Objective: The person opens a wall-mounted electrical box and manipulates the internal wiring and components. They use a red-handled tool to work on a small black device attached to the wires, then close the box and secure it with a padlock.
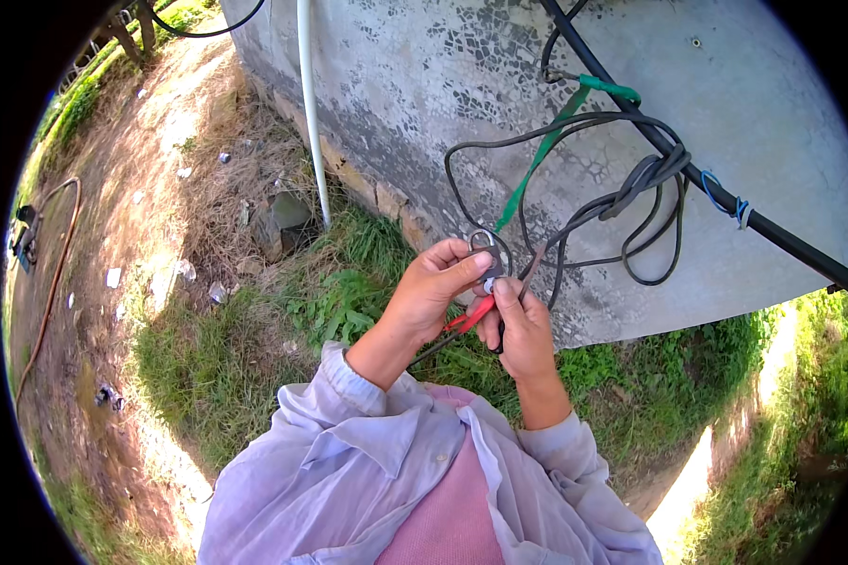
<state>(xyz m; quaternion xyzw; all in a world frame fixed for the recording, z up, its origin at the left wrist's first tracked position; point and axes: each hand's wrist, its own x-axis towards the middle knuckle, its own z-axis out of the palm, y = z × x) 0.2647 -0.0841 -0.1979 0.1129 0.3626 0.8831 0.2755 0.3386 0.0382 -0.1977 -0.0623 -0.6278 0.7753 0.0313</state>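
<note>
My left hand (433,287) pinches a small grey metal clamp ring (487,252) between thumb and fingers, just in front of the concrete wall. My right hand (523,330) grips a red-handled pair of pliers (471,315) and touches the same clamp with its thumb. A dark cable (575,217) hangs in knotted loops from a black pipe (725,202) on the wall, and one strand runs down to my hands. A green strap (546,141) hangs from the pipe toward the clamp.
A weathered grey concrete wall (424,85) curves ahead, with a white pipe (311,113) running down it into grass. Blue wire (725,200) is tied on the black pipe. Dry soil, stones and an orange hose (52,282) lie at the left.
</note>
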